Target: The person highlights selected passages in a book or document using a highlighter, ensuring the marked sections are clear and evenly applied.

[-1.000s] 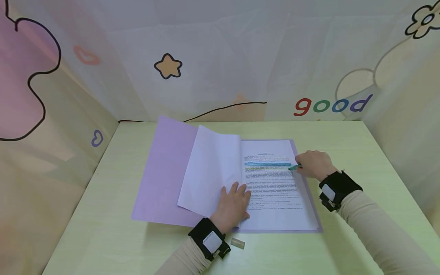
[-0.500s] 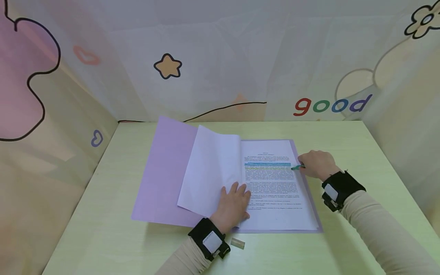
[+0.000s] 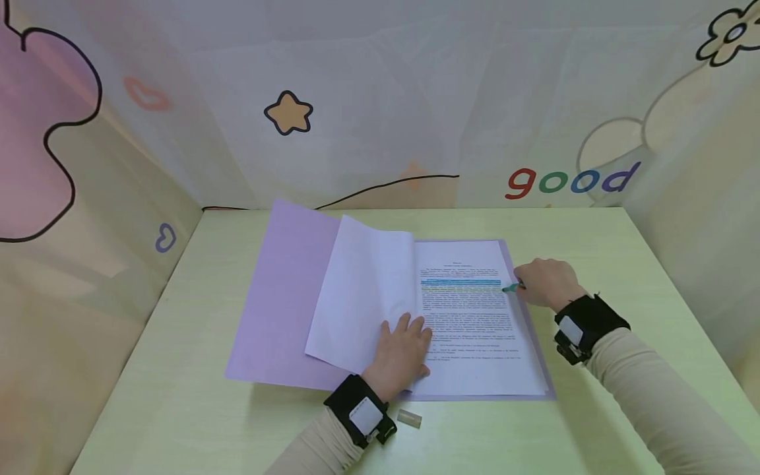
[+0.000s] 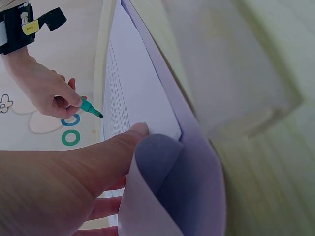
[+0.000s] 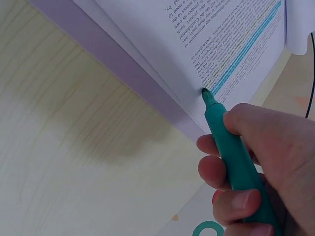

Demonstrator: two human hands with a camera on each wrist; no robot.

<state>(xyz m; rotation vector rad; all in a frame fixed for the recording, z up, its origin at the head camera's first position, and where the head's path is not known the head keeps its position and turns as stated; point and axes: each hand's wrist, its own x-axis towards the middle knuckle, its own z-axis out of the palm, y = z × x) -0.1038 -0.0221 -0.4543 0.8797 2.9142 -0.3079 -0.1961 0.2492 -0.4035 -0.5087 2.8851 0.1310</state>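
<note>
My right hand (image 3: 549,284) grips a teal highlighter (image 5: 236,157) between thumb and curled fingers, its dark tip at the right end of the text lines. The printed page (image 3: 475,376) carries a bright blue highlighted band, with a fainter yellow-green line just below it. My left hand (image 3: 399,353) lies with fingers spread over the fold between this page and a turned-back sheet (image 3: 362,290). In the left wrist view the left thumb rests on the page beside the curled sheet. Both sheets belong to an open purple folder (image 3: 291,297).
A small greyish-white block (image 3: 410,418) lies on the light wooden table (image 3: 178,422) just below the folder, close to the left wrist. Behind the table hangs a printed cloth backdrop (image 3: 380,99). The folder's left cover tilts up off the table.
The right hand has shifted slightly to the right with the highlighter, its tip now at the end of the line. The left hand keeps its place on the fold.
</note>
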